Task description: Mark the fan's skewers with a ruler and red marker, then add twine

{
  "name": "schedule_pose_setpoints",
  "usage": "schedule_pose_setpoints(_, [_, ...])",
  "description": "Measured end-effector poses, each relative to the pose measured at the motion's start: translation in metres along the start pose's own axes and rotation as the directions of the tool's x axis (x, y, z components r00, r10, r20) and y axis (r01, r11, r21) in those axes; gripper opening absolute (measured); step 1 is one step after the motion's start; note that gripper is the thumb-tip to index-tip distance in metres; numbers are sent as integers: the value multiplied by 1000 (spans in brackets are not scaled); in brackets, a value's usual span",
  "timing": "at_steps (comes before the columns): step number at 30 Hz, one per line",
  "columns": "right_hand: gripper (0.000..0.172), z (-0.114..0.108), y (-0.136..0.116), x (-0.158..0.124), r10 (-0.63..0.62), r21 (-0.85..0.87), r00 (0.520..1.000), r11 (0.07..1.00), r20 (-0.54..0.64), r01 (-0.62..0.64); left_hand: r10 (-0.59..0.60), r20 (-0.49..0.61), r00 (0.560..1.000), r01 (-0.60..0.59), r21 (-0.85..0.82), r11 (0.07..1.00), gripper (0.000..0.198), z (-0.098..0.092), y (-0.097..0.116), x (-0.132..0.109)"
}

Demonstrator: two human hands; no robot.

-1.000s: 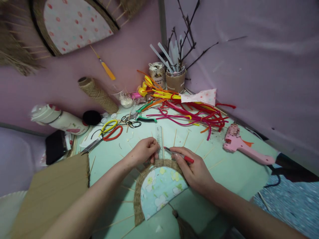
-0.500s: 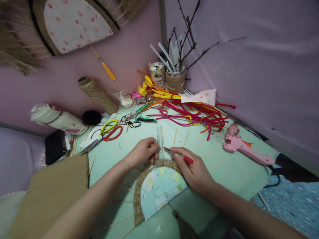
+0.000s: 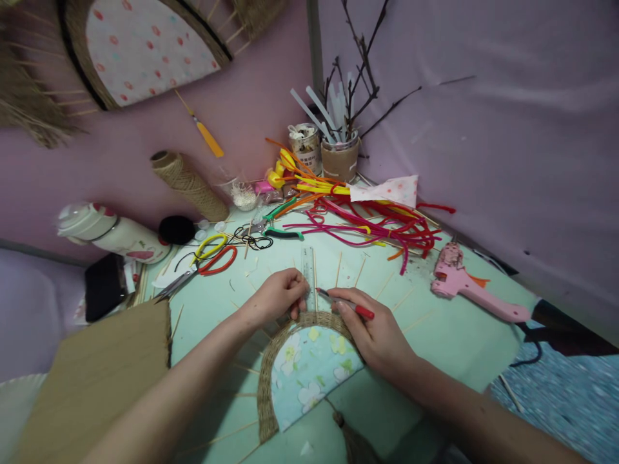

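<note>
My left hand (image 3: 286, 291) is closed on the clear ruler (image 3: 308, 261), which stands lengthwise beside a thin wooden stick (image 3: 315, 277). Between the fingers of my right hand (image 3: 370, 322) is a red-capped pen (image 3: 355, 305), its tip at or very near that stick. Below both hands lies a half-round piece of floral fabric (image 3: 309, 374) edged with a woven twine band (image 3: 267, 386). Thin sticks fan outward from the band. A twine tassel (image 3: 345, 428) hangs off its straight lower side.
Scissors (image 3: 186, 277), green-handled pliers (image 3: 275, 229) and coloured pipe cleaners (image 3: 377, 225) lie beyond my hands. A pink glue gun (image 3: 476, 290) rests at right, cardboard (image 3: 106, 380) at left. A twine cone (image 3: 191, 187), a bottle (image 3: 116, 232) and a jar of twigs (image 3: 340, 161) stand behind.
Very little differs. The whole view has shifted slightly; both hands keep their places at the ruler and the stick, and the pen tip stays by the stick.
</note>
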State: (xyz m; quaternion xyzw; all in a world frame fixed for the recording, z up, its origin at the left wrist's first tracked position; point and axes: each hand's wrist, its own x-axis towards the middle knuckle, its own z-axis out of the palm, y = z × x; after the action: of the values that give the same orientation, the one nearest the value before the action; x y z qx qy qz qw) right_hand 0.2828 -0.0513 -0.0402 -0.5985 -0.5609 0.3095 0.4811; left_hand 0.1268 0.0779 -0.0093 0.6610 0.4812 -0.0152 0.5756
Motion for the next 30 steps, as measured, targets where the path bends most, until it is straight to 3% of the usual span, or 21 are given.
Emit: schedule_pose_setpoints(30, [24,1,4,-1,-3,-11,1000,1000,6,3,-9,-3,1000,9,-2,1000,17,0,-1,0])
